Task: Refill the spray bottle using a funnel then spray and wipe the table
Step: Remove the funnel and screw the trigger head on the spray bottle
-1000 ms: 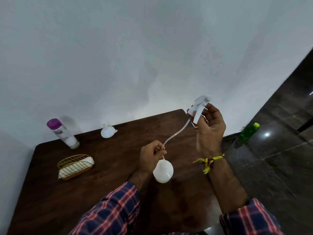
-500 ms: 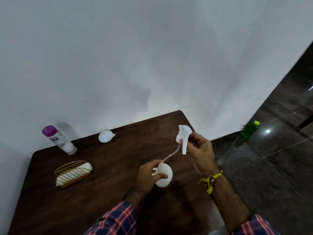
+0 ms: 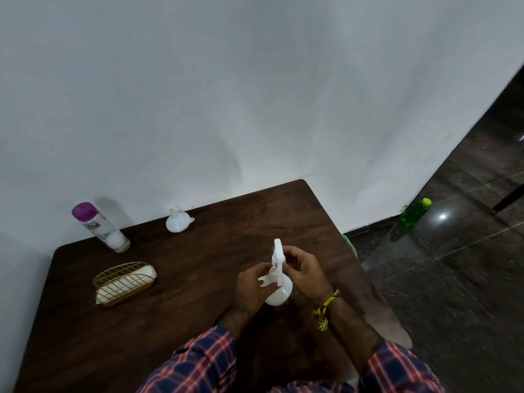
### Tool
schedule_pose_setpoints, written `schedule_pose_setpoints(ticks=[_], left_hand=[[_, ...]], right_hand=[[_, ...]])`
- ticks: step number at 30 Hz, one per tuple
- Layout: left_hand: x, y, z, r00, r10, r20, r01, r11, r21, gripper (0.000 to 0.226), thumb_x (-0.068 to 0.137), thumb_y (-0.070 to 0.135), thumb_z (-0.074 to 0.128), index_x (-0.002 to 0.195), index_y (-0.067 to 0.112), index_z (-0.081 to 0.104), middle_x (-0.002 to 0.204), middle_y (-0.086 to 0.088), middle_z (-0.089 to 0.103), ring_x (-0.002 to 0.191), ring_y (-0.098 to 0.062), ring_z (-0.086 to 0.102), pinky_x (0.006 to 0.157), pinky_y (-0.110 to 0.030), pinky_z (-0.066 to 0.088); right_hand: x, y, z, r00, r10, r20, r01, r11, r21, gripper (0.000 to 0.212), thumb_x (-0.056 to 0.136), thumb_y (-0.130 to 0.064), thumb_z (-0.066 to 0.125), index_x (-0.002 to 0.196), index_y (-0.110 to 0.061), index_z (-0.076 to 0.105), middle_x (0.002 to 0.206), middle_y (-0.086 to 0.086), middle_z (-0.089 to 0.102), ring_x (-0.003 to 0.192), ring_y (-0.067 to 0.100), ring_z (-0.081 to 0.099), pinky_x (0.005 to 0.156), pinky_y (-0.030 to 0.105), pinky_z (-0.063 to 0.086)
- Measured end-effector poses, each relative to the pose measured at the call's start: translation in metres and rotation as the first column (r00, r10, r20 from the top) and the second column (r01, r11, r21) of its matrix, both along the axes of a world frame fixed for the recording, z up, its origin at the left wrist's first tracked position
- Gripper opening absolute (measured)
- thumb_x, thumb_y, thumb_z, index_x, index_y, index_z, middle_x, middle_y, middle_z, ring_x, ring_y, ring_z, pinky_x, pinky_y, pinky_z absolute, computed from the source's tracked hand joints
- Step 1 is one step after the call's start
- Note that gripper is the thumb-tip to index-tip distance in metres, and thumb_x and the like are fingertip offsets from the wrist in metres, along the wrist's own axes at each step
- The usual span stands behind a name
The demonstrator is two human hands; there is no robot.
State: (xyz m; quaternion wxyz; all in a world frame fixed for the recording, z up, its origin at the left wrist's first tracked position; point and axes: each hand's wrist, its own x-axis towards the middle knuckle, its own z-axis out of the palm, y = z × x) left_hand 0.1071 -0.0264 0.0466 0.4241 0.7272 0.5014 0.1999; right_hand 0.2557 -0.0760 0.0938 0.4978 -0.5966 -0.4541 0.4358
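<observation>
Two grips curled tight — left hand (image 3: 251,287) round spray bottle (image 3: 279,293), right hand (image 3: 307,275) pinching sprayer head (image 3: 278,258).

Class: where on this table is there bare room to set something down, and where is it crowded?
Bare: the table between funnel and hands, and the near-left part below the basket. Crowded: the far-left corner by the purple-capped bottle, and around the spray bottle.

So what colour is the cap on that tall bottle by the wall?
Purple cap, clearest in the head view.
</observation>
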Motion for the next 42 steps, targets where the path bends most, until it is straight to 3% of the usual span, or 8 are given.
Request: schedule_pose_setpoints(ticks=[3, 7, 16, 24, 29, 34, 38, 42], left_hand=[[0.000, 0.001, -0.001, 0.999, 0.010, 0.041, -0.011, 1.000, 0.013, 0.044, 0.074, 0.043, 0.076, 0.110, 0.017, 0.071, 0.105, 0.004, 0.073, 0.094, -0.011, 0.068, 0.083, -0.034, 0.058], [-0.001, 0.001, 0.000, 0.999, 0.006, 0.054, -0.007, 1.000, 0.024, 0.030, 0.078, 0.035, 0.075, 0.105, 0.020, 0.073, 0.097, 0.008, 0.074, 0.088, -0.005, 0.068, 0.079, -0.032, 0.057], [0.003, 0.002, -0.001, 0.999, 0.052, -0.011, -0.052, 0.998, -0.017, 0.041, 0.067, 0.032, 0.086, 0.104, 0.019, 0.073, 0.089, 0.016, 0.065, 0.084, -0.003, 0.062, 0.073, -0.019, 0.053], [0.002, 0.004, 0.000, 1.000, 0.016, -0.016, -0.016, 0.999, 0.030, 0.012, 0.079, 0.025, 0.075, 0.091, 0.023, 0.076, 0.079, 0.012, 0.072, 0.075, -0.003, 0.069, 0.057, -0.009, 0.045], [-0.002, 0.006, -0.002, 0.997, 0.005, -0.077, -0.001, 0.999, 0.053, 0.015, 0.078, 0.020, 0.075, 0.092, 0.023, 0.075, 0.082, 0.013, 0.073, 0.076, -0.001, 0.067, 0.060, -0.007, 0.047], [-0.002, 0.001, -0.009, 0.999, 0.039, -0.032, -0.038, 0.999, 0.027, 0.016, 0.080, 0.024, 0.076, 0.095, 0.021, 0.075, 0.085, 0.009, 0.073, 0.077, -0.004, 0.068, 0.059, -0.012, 0.051], [-0.004, -0.001, -0.009, 0.999, 0.040, -0.012, -0.041, 0.999, -0.024, 0.016, 0.077, 0.023, 0.078, 0.093, 0.021, 0.076, 0.081, 0.011, 0.073, 0.075, -0.004, 0.069, 0.058, -0.009, 0.048], [-0.007, -0.002, -0.013, 0.998, -0.023, -0.052, 0.018, 0.994, -0.106, 0.026, 0.069, 0.026, 0.086, 0.090, 0.024, 0.073, 0.073, 0.018, 0.067, 0.067, 0.007, 0.062, 0.057, -0.005, 0.045]], right_hand=[[-0.002, 0.001, -0.017, 0.990, 0.039, 0.133, -0.037, 0.999, -0.017, 0.029, 0.086, -0.002, 0.066, 0.111, -0.016, 0.065, 0.105, -0.002, 0.071, 0.101, 0.012, 0.068, 0.090, 0.035, 0.056], [0.000, -0.001, -0.031, 0.974, 0.047, 0.221, -0.049, 0.999, 0.001, 0.028, 0.083, -0.005, 0.066, 0.106, -0.021, 0.068, 0.101, -0.004, 0.072, 0.098, 0.015, 0.069, 0.087, 0.045, 0.056], [0.022, 0.013, -0.020, 0.906, 0.276, 0.321, -0.291, 0.957, -0.001, 0.017, 0.088, -0.014, 0.067, 0.105, -0.018, 0.070, 0.100, -0.004, 0.073, 0.096, 0.013, 0.069, 0.089, 0.041, 0.055], [-0.011, -0.007, -0.045, 0.934, -0.150, 0.325, 0.120, 0.987, 0.111, 0.025, 0.073, -0.026, 0.077, 0.095, -0.022, 0.065, 0.086, -0.016, 0.070, 0.082, 0.001, 0.066, 0.074, 0.030, 0.053], [-0.007, -0.010, -0.050, 0.961, -0.007, 0.277, -0.017, 0.996, 0.086, 0.034, 0.081, -0.012, 0.070, 0.114, -0.016, 0.064, 0.106, -0.013, 0.068, 0.100, 0.004, 0.065, 0.087, 0.027, 0.053], [-0.008, -0.008, -0.044, 0.939, -0.144, 0.311, 0.130, 0.989, 0.068, 0.030, 0.068, -0.038, 0.074, 0.085, -0.016, 0.061, 0.077, -0.009, 0.066, 0.073, 0.004, 0.063, 0.065, 0.022, 0.048], [-0.008, -0.009, -0.047, 0.967, -0.029, 0.253, 0.015, 0.998, 0.058, 0.037, 0.078, -0.025, 0.071, 0.113, -0.017, 0.066, 0.100, -0.010, 0.070, 0.094, 0.004, 0.065, 0.083, 0.026, 0.053], [-0.004, -0.009, -0.046, 0.950, -0.097, 0.297, 0.098, 0.995, 0.012, 0.038, 0.062, -0.038, 0.081, 0.088, -0.016, 0.062, 0.080, -0.003, 0.067, 0.074, 0.010, 0.063, 0.068, 0.033, 0.053]])
